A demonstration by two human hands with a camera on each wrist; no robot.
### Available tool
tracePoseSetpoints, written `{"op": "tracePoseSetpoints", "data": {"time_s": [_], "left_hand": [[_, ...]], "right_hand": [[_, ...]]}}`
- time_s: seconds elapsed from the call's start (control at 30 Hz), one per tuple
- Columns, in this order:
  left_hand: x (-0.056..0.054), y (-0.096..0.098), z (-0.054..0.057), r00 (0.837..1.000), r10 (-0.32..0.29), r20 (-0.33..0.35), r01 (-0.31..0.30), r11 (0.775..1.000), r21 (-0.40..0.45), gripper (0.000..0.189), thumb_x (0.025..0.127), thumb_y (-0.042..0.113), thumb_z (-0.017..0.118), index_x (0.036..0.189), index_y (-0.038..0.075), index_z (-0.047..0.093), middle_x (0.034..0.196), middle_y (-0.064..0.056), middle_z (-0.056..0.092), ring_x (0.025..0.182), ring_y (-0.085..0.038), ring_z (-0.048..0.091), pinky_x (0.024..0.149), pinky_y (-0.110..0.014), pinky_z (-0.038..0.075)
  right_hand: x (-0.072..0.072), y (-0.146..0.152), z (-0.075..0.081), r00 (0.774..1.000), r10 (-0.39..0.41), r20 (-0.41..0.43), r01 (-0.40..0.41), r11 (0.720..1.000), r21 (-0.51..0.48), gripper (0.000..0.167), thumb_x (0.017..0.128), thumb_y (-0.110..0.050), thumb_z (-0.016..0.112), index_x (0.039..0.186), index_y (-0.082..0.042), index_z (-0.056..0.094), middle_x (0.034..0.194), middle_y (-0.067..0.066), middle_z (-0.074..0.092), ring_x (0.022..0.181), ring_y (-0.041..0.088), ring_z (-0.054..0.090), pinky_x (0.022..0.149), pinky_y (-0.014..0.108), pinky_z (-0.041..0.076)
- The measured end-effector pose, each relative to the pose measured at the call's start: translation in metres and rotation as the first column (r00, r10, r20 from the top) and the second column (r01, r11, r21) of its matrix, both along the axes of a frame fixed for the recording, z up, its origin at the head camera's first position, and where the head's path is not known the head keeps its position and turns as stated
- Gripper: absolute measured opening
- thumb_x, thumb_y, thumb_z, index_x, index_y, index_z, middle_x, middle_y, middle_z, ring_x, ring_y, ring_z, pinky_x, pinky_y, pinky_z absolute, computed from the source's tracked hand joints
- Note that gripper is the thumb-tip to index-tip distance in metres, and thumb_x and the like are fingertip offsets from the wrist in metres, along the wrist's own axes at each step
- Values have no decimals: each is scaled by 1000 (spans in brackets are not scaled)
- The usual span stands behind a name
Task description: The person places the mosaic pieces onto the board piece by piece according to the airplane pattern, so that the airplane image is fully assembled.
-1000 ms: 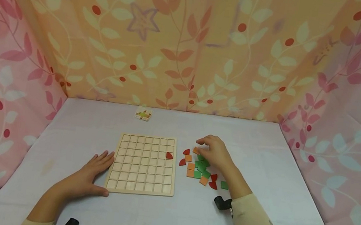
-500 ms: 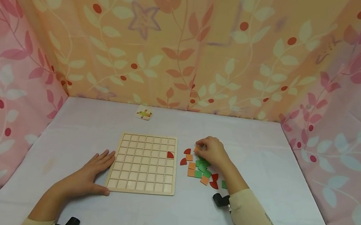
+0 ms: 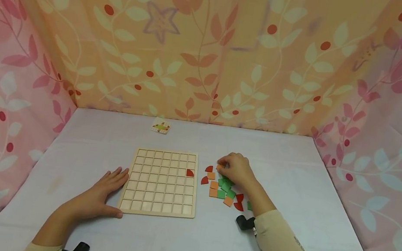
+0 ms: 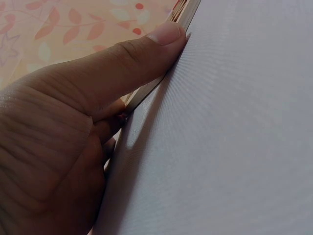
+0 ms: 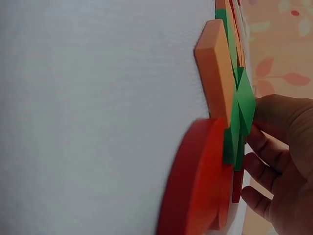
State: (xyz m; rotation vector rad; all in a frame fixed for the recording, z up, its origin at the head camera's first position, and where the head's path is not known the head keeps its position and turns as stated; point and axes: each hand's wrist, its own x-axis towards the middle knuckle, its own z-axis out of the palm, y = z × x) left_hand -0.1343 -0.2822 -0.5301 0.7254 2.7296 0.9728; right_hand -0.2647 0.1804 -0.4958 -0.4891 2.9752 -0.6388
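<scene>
A square wooden grid board (image 3: pixel 160 183) lies on the table with one red quarter-circle tile (image 3: pixel 190 173) in a cell near its right edge. My left hand (image 3: pixel 97 194) rests against the board's left side, fingers spread along the edge and thumb by the near corner. In the left wrist view the thumb (image 4: pixel 146 46) touches the board's rim. Right of the board, my right hand (image 3: pixel 238 168) pinches an orange square tile (image 3: pixel 219 167) at the far end of a loose pile. Seen from the right wrist, its fingers (image 5: pixel 266 169) are partly hidden behind the tiles.
Several green tiles (image 3: pixel 226 185), orange squares (image 3: pixel 212 192) and red quarter-circles (image 3: pixel 238 206) lie loose between board and right arm. A small patterned card (image 3: pixel 161 126) lies at the table's back. Patterned curtains (image 3: pixel 212 57) enclose the white table (image 3: pixel 173 248).
My right thumb and fingertips have come together on the orange tile at the pile's far end. The left hand and the board have stayed in place.
</scene>
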Motion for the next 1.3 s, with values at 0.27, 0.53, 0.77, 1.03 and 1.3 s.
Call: {"op": "tracePoseSetpoints", "data": {"time_s": [0.27,0.53,0.77,1.03,1.3], "left_hand": [[0,-1,-2,1000,10,2,-10,1000,-22,125,67,60,88,161,3,29,171,-10,19,159,-39,7,120,-13,-15],[0,-1,-1,1000,0,1,0,1000,-16,124,68,60,86,161,2,28,171,-11,18,158,-40,6,121,-16,-14],[0,-1,-1,1000,-5,-2,5,1000,-12,124,69,61,86,161,2,28,171,-12,18,158,-41,6,122,-17,-14],[0,-1,-1,1000,4,11,-4,1000,-22,125,68,62,85,161,4,27,171,-11,17,158,-40,6,124,-20,-13],[0,0,-1,1000,13,5,-12,1000,-26,125,68,62,86,161,3,28,171,-11,18,158,-40,6,124,-21,-13]], "right_hand": [[0,-1,2,1000,-16,0,16,1000,2,25,91,-31,77,112,-17,80,106,0,73,105,24,59,100,52,44],[5,-1,13,999,-16,-29,14,996,-84,28,91,-30,76,115,-17,79,105,-3,73,106,22,57,98,47,47],[18,-13,37,993,59,-102,-74,987,-145,27,92,-28,76,115,-14,78,105,-6,73,111,23,58,105,51,44],[37,-36,48,973,169,-160,-195,966,-169,22,92,-26,76,112,-17,79,101,-9,71,109,20,57,109,50,41],[47,-55,38,953,241,-182,-272,947,-169,21,92,-24,77,111,-15,80,104,-7,72,106,19,57,101,46,43]]}}
